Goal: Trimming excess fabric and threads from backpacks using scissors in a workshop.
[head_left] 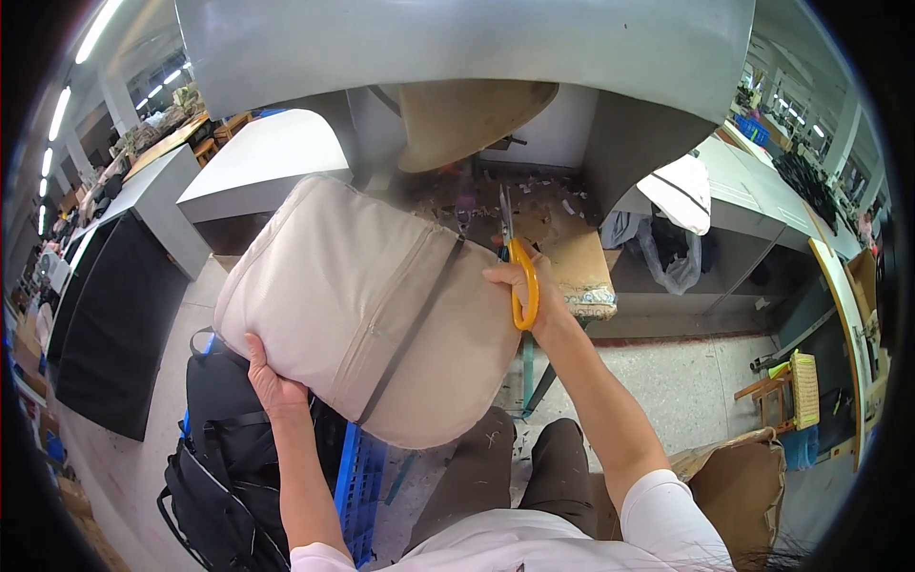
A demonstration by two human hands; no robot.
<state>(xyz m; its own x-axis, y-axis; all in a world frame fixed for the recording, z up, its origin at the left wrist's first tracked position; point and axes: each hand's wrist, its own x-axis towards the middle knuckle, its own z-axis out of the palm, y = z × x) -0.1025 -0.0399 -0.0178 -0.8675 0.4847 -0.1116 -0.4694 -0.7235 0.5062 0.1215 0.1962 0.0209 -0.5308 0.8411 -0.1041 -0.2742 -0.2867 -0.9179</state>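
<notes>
A pale beige sewn bag piece (334, 276), with a seam and a dark strap across it, is held up at a tilt in front of me. My left hand (274, 383) grips its lower left edge, thumb on top and the other fingers hidden beneath. In my right hand (541, 291) is a pair of scissors with orange handles (524, 305), blades pointing up and away. The fingers of that hand also reach the bag piece's right edge, close to the strap's far end.
Ahead stands a grey metal housing (467, 43) with a scrap-strewn work surface (562, 248) beneath. Black bags (224, 448) are piled on a blue crate (357, 486) at my left. A cardboard box (734, 481) sits at lower right, near a small wooden stool (791, 396).
</notes>
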